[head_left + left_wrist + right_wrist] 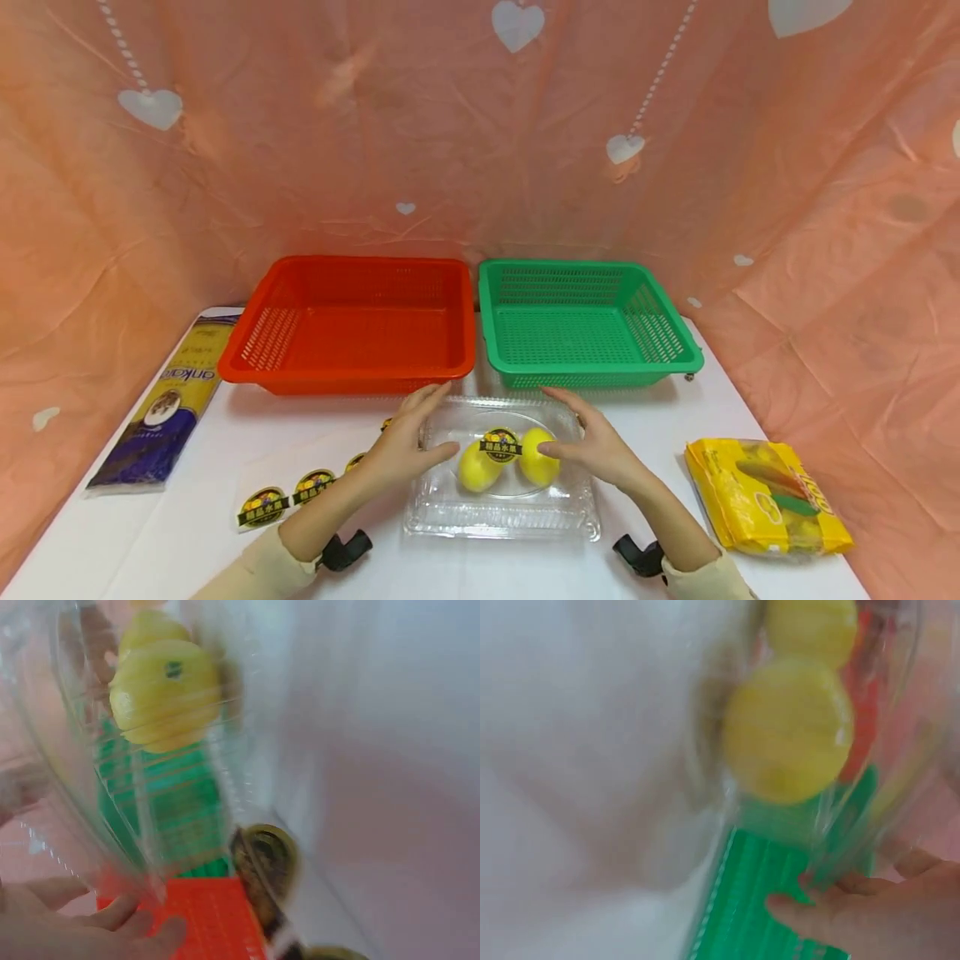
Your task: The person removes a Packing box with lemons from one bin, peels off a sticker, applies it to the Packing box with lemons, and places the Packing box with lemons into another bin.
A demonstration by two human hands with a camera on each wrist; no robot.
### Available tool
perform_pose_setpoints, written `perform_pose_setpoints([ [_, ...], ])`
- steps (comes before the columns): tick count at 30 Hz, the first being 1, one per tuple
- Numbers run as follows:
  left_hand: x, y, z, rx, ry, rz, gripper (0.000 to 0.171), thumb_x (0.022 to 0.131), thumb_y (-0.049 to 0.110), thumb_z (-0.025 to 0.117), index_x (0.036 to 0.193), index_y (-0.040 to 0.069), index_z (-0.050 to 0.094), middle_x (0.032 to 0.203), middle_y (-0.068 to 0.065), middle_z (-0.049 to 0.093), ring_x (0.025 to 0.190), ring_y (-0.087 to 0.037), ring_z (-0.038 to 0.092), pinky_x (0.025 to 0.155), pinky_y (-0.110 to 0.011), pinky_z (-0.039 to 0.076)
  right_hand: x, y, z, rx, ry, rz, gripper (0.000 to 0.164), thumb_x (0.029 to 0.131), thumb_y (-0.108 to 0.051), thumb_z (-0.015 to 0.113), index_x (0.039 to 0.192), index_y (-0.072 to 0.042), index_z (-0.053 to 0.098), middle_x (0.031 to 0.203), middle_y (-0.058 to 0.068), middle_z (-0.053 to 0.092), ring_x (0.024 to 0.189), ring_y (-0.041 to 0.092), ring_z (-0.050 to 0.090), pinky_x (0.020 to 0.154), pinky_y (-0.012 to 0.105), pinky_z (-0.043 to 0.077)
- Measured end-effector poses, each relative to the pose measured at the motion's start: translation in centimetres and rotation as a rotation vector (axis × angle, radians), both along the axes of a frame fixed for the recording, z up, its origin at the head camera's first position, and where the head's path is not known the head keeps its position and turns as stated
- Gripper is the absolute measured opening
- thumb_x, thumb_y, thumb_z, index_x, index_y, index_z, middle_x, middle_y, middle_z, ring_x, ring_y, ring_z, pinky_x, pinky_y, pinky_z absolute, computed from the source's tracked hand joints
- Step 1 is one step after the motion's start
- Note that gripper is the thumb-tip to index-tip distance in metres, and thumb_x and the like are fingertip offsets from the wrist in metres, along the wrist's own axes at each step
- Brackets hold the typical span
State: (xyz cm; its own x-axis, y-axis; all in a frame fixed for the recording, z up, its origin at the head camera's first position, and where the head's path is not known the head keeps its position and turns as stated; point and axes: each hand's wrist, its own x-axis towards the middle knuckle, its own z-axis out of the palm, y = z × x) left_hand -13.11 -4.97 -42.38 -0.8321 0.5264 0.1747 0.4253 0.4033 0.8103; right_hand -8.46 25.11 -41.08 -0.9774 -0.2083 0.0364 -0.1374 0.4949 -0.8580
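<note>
A clear plastic clamshell box [502,512] lies in the middle of the table, its lid down. Through it show two lemons [480,467], and a black and gold oval sticker [500,447] is on the lid. My left hand [401,446] is at the box's left side, thumb over the lid and fingers spread along the edge. On the opposite side, my right hand [600,446] mirrors it, fingers extended and thumb in front of the right lemon. Blur in both wrist views hides how firmly the fingers touch the plastic.
A red basket [352,379] and a green basket [592,367] stand behind the box. A backing sheet of stickers [315,483] lies left, partly under my left arm. Further left is a blue and gold packet [161,408]; a yellow packet [765,496] lies at right.
</note>
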Motion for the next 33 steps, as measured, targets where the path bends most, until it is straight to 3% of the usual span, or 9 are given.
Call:
perform_pose_setpoints([
  [4,0.7,-1.5,-0.1,0.088,-0.030,0.030,0.068,0.090,0.013,0.073,0.149,0.001,0.041,0.150,-0.021,0.040,0.133,-0.044,0.044,0.102,-0.062,0.042,0.0,1.7,0.3,-0.129,0.004,-0.030,0.060,0.090,-0.004,0.071,0.143,0.008,0.045,0.145,0.028,0.045,0.137,0.045,0.038,0.111,0.056,0.035],
  [7,1.2,-2.3,-0.1,0.156,-0.060,0.027,0.063,0.091,0.010,0.072,0.147,0.002,0.044,0.142,-0.021,0.046,0.125,-0.043,0.050,0.099,-0.054,0.048,0.0,3.3,0.9,-0.234,0.007,-0.132,0.044,0.095,-0.002,0.064,0.134,0.014,0.051,0.129,0.024,0.061,0.122,0.027,0.059,0.102,0.036,0.048],
  [10,1.8,-2.8,0.0,0.203,-0.134,0.038,0.063,0.090,0.006,0.073,0.147,0.003,0.044,0.136,-0.021,0.048,0.120,-0.042,0.053,0.095,-0.043,0.052,0.0,4.9,1.6,-0.405,0.031,-0.319,0.026,0.097,-0.004,0.063,0.120,0.010,0.063,0.105,0.007,0.074,0.099,0.010,0.069,0.087,0.020,0.053],
  [13,2.4,-3.0,0.1,0.234,-0.223,0.063,0.066,0.090,0.005,0.072,0.149,0.003,0.041,0.136,-0.022,0.046,0.121,-0.041,0.053,0.093,-0.034,0.053,-0.3,6.3,2.2,-0.597,0.126,-0.564,0.012,0.095,-0.001,0.065,0.104,0.005,0.069,0.088,-0.003,0.074,0.083,0.008,0.071,0.078,0.019,0.056],
  [18,3.0,-3.2,0.0,0.266,-0.311,0.101,0.067,0.092,0.009,0.072,0.150,0.005,0.040,0.142,-0.021,0.046,0.124,-0.038,0.051,0.086,-0.028,0.055,-1.6,7.3,2.6,-0.767,0.321,-0.955,0.018,0.089,0.013,0.060,0.099,-0.001,0.066,0.095,0.002,0.063,0.075,0.008,0.062,0.066,0.013,0.052],
  [21,3.2,-3.2,-0.1,0.274,-0.354,0.134,0.066,0.090,0.012,0.073,0.149,0.008,0.042,0.142,-0.019,0.048,0.124,-0.038,0.052,0.081,-0.032,0.057,-2.5,7.9,2.4,-0.793,0.329,-1.098,0.027,0.090,0.013,0.054,0.105,-0.009,0.061,0.108,0.002,0.050,0.083,0.009,0.054,0.065,0.012,0.050],
  [24,3.4,-3.1,-0.2,0.265,-0.377,0.148,0.066,0.089,0.013,0.075,0.148,0.010,0.044,0.142,-0.018,0.050,0.123,-0.037,0.053,0.077,-0.034,0.056,-2.9,8.4,2.2,-0.886,0.248,-1.170,0.031,0.093,0.008,0.051,0.111,-0.017,0.055,0.114,-0.001,0.038,0.091,0.011,0.049,0.070,0.015,0.052],
  [28,3.5,-3.1,-0.3,0.272,-0.385,0.126,0.066,0.090,0.013,0.074,0.148,0.008,0.042,0.140,-0.021,0.051,0.122,-0.039,0.053,0.077,-0.036,0.057,-3.1,8.7,2.0,-1.045,0.165,-1.175,0.031,0.100,0.000,0.042,0.124,-0.020,0.046,0.114,-0.002,0.033,0.099,0.014,0.046,0.081,0.025,0.056],
  [33,3.6,-3.3,-0.3,0.290,-0.387,0.115,0.067,0.091,0.011,0.073,0.149,0.007,0.040,0.136,-0.023,0.052,0.122,-0.041,0.052,0.077,-0.040,0.058,-3.4,8.4,1.7,-1.200,0.188,-1.150,0.033,0.106,-0.008,0.031,0.137,-0.021,0.032,0.122,0.002,0.033,0.101,0.017,0.044,0.086,0.030,0.053],
])
